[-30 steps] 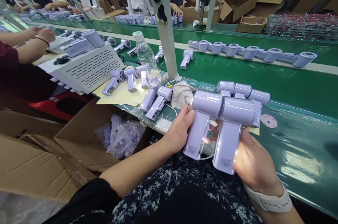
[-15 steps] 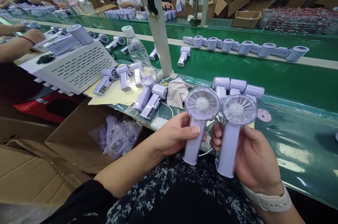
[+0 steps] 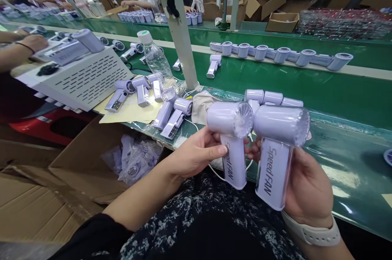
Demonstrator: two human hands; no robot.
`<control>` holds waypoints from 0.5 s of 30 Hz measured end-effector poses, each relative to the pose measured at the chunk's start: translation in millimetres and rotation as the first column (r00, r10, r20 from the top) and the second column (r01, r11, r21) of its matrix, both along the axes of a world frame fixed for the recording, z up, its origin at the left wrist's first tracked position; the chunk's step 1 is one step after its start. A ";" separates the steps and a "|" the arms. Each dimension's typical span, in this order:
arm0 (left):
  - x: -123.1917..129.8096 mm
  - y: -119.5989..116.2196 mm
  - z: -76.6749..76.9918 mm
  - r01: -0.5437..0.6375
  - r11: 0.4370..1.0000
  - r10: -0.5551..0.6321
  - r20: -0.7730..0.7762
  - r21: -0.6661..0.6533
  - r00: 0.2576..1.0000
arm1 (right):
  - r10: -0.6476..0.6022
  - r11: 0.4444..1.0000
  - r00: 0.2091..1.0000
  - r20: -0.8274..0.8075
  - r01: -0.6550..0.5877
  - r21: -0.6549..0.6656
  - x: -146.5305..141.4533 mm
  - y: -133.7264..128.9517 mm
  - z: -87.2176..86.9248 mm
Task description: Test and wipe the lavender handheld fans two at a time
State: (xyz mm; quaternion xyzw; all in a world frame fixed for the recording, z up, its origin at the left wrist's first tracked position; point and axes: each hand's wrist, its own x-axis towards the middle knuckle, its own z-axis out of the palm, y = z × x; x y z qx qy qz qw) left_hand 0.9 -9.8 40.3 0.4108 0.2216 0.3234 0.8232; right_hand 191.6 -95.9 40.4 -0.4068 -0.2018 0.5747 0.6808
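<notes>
My left hand [image 3: 200,152] is closed around the handle of a lilac handheld fan [image 3: 233,162], thumb along its side. In my right hand [image 3: 309,182] is a second lilac handheld fan [image 3: 272,174], gripped by its handle. Both fans are upright and side by side, their round heads nearly touching. "SpeedFAN" is printed on each handle, and clear film seems to cover the right one. Behind them, several more fans [image 3: 273,98] stand in a row at the bench edge. A beige cloth [image 3: 200,107] lies just beyond my left hand.
Several fans [image 3: 174,123] lie on the bench and yellow paper [image 3: 122,117] at left, near a clear bottle [image 3: 154,56] and a white slotted metal box [image 3: 88,76]. A post [image 3: 180,31] rises midway. Below sits a carton [image 3: 82,158] with bagged parts. Co-workers sit across the green belt [image 3: 306,82].
Both fans have turned in my hands: their grille fronts faced me before, and now their sides with the lettering show. The view has shifted slightly.
</notes>
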 end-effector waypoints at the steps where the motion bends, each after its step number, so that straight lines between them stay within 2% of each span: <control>1: -0.8 1.1 -1.1 -0.007 1.000 0.009 -0.035 0.031 0.999 | -0.033 0.999 0.999 -0.001 0.033 -0.019 0.1 0.0 -1.6; 6: -0.9 5.4 -7.4 0.006 0.995 0.004 -0.098 0.100 0.995 | -0.058 0.997 0.998 -0.020 0.056 -0.055 -4.0 1.1 -5.8; 15: 0.5 4.7 -8.4 -0.052 0.997 0.063 -0.199 0.061 0.978 | -0.055 0.996 0.998 -0.012 0.055 -0.063 -9.4 5.9 -8.2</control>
